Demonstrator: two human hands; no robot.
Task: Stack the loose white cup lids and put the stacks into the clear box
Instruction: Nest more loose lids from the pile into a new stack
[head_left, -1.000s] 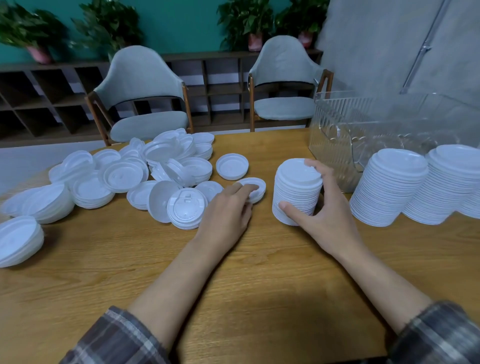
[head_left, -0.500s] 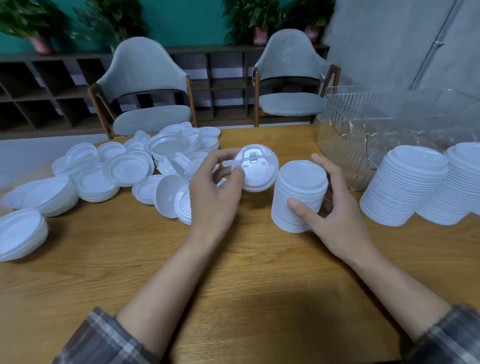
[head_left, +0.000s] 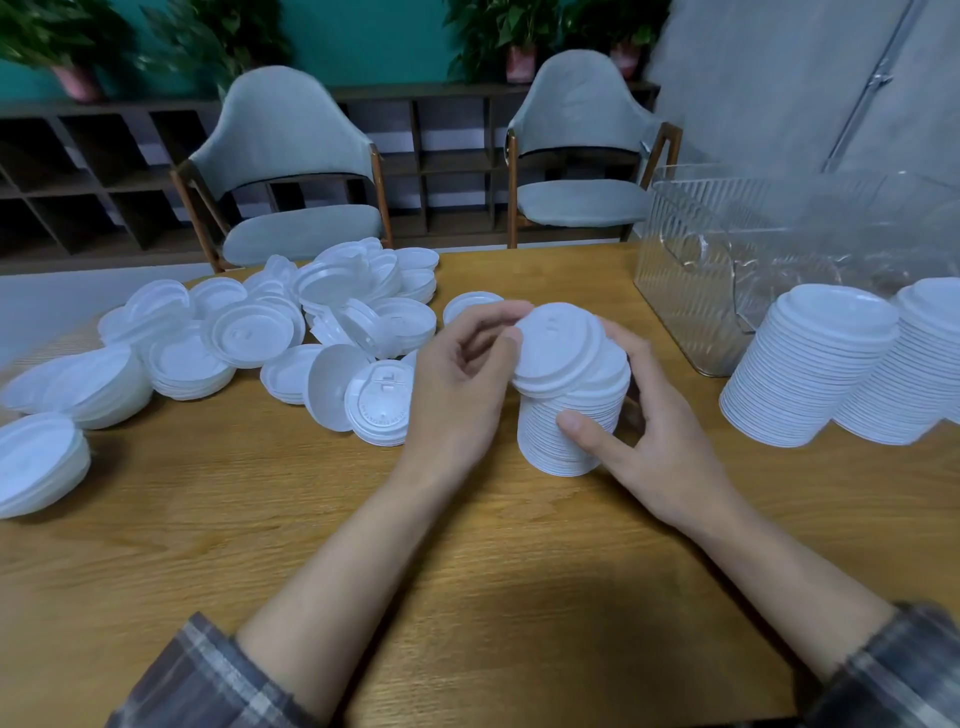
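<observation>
Head view: tilted lid (head_left: 558, 345) between left fingers (head_left: 500, 312), atop stack (head_left: 566, 436)

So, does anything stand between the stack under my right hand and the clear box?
Nothing visible does: only bare table lies between the stack and the clear box. The two finished stacks stand further right, in front of the box, off that path.

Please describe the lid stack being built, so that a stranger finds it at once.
On the wooden table, left of the clear box, stands a stack of white lids. Unlike the taller stacks to its right, it is gripped by the right hand, and the left hand holds a tilted lid on it.
</observation>
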